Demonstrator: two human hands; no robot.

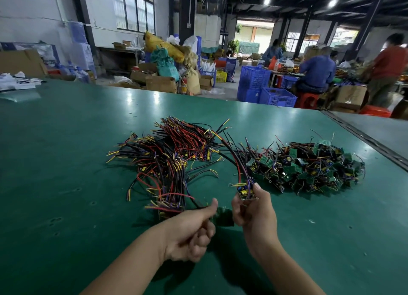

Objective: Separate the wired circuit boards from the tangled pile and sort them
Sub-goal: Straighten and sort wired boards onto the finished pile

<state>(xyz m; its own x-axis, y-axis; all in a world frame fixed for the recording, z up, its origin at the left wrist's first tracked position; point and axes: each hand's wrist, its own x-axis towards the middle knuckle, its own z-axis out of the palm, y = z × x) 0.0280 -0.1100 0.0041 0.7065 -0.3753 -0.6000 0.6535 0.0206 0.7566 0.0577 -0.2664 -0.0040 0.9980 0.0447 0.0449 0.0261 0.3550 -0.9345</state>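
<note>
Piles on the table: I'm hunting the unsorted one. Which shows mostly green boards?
The right pile, a jumble of green boards; the left pile shows mainly long red, black and yellow wires.

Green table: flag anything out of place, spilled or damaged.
Nothing looks spilled or broken. Only a few stray wires lie on the green table between the sorted bundles and the tangled pile, in neither heap. The right hand pinches one wired circuit board; the left hand grips black wires.

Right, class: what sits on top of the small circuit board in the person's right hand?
A yellow component sits on the circuit board, and red, black and purple wires rise from its far end. The right hand covers its near end and underside.
</note>
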